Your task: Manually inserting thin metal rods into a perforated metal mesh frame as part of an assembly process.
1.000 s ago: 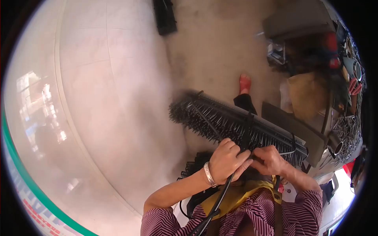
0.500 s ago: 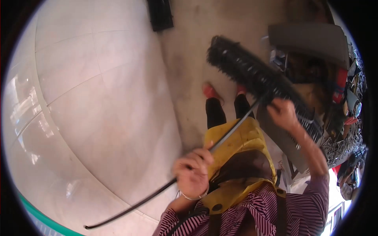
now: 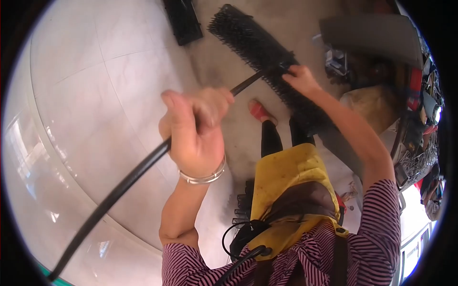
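Observation:
My left hand [image 3: 198, 131] is wrapped round a long thin black rod [image 3: 112, 198], thumb raised. From there the rod slants to the lower left, and its other end meets a long black bar covered in bristle-like spikes [image 3: 250, 38]. At that meeting point my right hand [image 3: 300, 78] has its fingers closed on the bar's edge. Whether the rod is fixed to the bar, I cannot tell. The bar hangs at a slant beyond my legs, its far end up and left. My fingers hide part of the rod.
A large pale glossy surface [image 3: 129, 109] fills the left side. A black block-shaped object [image 3: 183, 21] stands at the far edge. Right of me are a dark grey panel [image 3: 369, 38], a tan sack [image 3: 369, 107] and heaped wires [image 3: 415, 155]. Black pieces [image 3: 243, 202] sit beside my yellow apron [image 3: 291, 174].
The bristly bar and my right hand have moved away from me and to the left. My left hand has risen and shifted left with the rod, which looks larger and closer.

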The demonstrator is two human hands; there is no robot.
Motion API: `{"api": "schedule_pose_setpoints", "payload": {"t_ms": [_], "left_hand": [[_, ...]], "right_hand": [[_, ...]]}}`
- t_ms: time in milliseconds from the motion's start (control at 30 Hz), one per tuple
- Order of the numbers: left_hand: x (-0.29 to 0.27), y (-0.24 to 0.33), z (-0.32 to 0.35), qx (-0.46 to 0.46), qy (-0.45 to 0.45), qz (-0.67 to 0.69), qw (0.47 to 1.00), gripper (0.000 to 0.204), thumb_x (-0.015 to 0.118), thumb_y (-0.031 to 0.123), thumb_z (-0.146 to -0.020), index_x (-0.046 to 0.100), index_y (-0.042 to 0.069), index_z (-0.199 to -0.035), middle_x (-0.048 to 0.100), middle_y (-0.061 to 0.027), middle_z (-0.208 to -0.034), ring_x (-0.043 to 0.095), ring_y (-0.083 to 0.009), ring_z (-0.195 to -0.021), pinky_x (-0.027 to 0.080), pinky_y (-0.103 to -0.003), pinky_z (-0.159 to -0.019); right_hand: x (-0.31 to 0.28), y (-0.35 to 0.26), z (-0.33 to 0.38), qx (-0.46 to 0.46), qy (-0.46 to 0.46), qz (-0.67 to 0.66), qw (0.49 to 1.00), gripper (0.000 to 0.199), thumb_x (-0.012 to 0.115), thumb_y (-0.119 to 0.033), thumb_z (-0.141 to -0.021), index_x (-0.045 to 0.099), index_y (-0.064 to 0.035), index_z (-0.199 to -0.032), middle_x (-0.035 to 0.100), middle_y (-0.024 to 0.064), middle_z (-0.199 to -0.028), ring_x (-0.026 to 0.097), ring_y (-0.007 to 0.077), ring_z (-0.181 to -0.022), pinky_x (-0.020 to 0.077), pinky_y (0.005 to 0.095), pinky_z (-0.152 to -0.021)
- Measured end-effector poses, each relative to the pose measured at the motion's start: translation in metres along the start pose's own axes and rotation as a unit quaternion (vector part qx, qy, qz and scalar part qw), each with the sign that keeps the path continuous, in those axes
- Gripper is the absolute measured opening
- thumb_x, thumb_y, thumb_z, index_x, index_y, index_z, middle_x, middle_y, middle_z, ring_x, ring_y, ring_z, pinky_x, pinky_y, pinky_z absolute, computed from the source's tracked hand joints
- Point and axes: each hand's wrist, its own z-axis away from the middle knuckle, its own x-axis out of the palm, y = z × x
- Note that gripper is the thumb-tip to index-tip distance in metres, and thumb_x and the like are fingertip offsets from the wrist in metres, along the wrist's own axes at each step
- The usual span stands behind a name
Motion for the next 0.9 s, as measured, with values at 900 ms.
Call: {"api": "schedule_pose_setpoints", "payload": {"t_ms": [900], "left_hand": [[-0.053,-0.02,0.101,-0.003,0.181,-0.133,0.974,0.042,0.033,0.023,-0.093,0.028,0.008,-0.054,0.025,0.0006,-0.048,0.027,-0.0148,-0.046,0.034,-0.035,-0.057]], "right_hand": [[0.153,-0.151,0.082,0.014,-0.141,-0.004,0.99,0.025,0.055,-0.017,-0.078,0.055,0.008,-0.075,0.05,0.0334,-0.075,0.051,0.0439,-0.075,0.0433,0.0427,-0.07]]}}
